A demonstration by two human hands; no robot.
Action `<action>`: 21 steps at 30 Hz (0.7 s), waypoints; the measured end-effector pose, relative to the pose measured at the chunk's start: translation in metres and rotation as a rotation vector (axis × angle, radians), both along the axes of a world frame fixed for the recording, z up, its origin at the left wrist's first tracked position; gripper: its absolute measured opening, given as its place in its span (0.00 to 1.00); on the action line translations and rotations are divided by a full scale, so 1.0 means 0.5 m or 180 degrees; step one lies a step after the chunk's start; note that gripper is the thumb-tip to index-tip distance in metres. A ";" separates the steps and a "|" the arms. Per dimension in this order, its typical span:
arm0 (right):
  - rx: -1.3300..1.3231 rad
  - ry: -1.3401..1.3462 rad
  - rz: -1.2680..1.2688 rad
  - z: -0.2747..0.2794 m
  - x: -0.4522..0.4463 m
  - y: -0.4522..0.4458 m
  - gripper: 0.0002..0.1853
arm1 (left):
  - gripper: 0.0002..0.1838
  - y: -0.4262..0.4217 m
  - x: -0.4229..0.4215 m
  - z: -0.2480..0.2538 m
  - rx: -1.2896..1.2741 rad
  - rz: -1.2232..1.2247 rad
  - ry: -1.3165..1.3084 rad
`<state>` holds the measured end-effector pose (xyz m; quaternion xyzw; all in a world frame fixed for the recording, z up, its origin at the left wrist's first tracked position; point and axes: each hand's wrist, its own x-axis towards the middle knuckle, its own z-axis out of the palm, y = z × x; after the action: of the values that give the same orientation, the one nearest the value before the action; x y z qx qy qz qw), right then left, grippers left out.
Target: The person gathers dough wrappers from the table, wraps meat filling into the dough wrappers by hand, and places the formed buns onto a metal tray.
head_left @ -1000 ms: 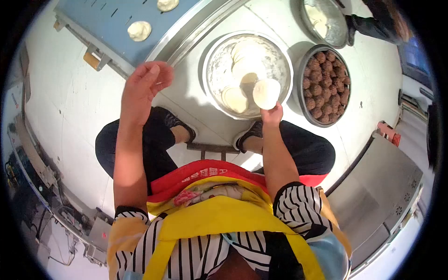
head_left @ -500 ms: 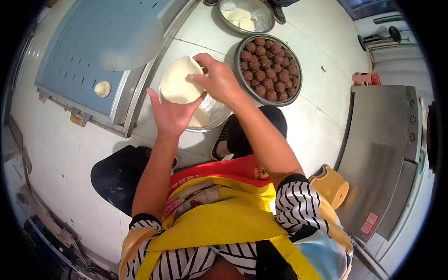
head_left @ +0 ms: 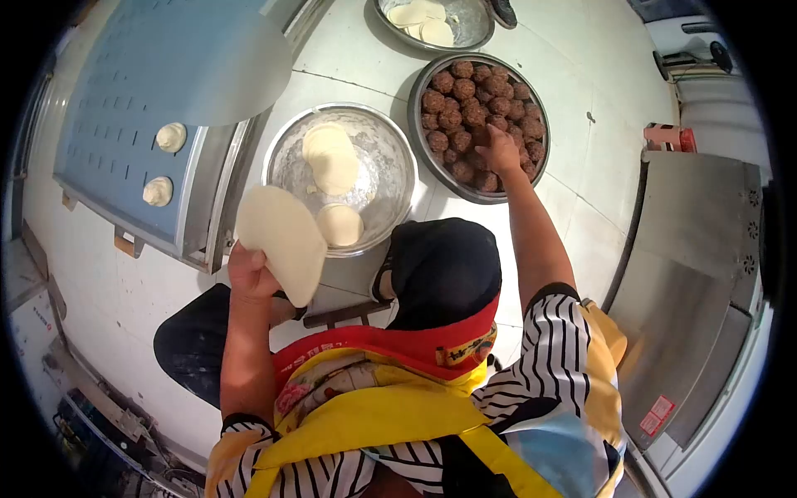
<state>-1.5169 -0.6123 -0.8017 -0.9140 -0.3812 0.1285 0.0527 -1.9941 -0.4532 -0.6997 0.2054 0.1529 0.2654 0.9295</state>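
My left hand grips the edge of a flat round dough wrapper between thumb and fingers, and the wrapper hangs tilted beside a metal bowl. In that bowl lie several more dough wrappers, dusted with flour. My right hand reaches into a round pan full of brown filling balls. Its fingers are curled down among the balls and appear closed on one, though the fingertips are partly hidden.
Two pleated buns sit on a blue slotted surface at the left. A second metal bowl with dough wrappers stands at the far side. To the right is a steel cabinet. My knees are close below the bowl and pan.
Both hands were on a dough wrapper over the near bowl. My left hand has brought it nearer, and my right hand has let go and moved right into the pan. The view has shifted.
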 end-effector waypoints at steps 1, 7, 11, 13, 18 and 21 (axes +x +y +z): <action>-0.0044 -0.0162 0.0129 -0.006 -0.001 0.006 0.32 | 0.38 0.002 0.003 0.002 -0.0039 0.0012 -0.0085; -0.0899 -0.0186 0.0063 0.005 0.022 0.055 0.37 | 0.45 0.013 0.071 0.052 -0.0227 -0.0145 -0.1679; -0.0662 -0.0206 0.0263 -0.018 0.035 0.059 0.33 | 0.49 0.001 0.088 0.033 -0.0380 -0.0238 -0.2182; -0.0464 0.0048 0.0277 -0.059 0.044 0.045 0.30 | 0.50 -0.005 0.086 0.022 -0.0498 -0.0225 -0.1934; 0.0598 0.0536 -0.0515 0.083 -0.027 0.064 0.27 | 0.46 -0.017 0.123 0.018 -0.1334 0.0208 -0.0775; 0.1253 0.2055 0.0171 0.255 -0.134 0.110 0.22 | 0.43 -0.017 0.151 0.026 -0.1317 0.0259 -0.0174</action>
<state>-1.5840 -0.5573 -0.6743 -0.7885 -0.3862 0.3355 0.3414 -1.9186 -0.4618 -0.6869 -0.0034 0.1871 0.2712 0.9442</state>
